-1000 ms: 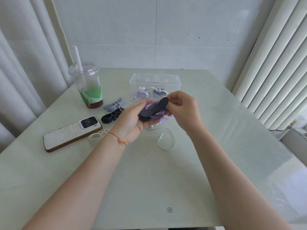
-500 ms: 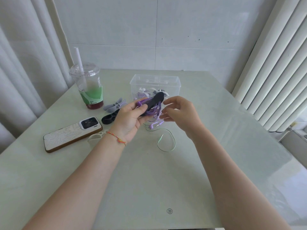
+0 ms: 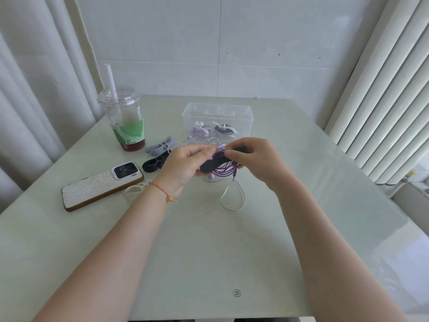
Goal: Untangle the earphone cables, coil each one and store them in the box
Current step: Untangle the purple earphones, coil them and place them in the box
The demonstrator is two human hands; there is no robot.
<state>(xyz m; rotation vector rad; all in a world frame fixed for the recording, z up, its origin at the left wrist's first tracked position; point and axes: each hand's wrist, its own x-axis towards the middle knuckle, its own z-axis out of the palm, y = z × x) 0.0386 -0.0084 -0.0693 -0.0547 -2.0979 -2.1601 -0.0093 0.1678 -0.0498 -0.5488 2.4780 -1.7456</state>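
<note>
At frame centre, left hand (image 3: 185, 164) fingers (image 3: 201, 149) and right hand (image 3: 253, 159) fingers (image 3: 232, 156) both pinch the coiled purple earphone cable (image 3: 224, 169) and its black cable clip (image 3: 212, 164) above the counter (image 3: 209, 252). The clear box (image 3: 217, 119) sits just behind.

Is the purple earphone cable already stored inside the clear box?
No, the purple earphone cable is held above the table between the left hand and the right hand, in front of the clear box.
</note>
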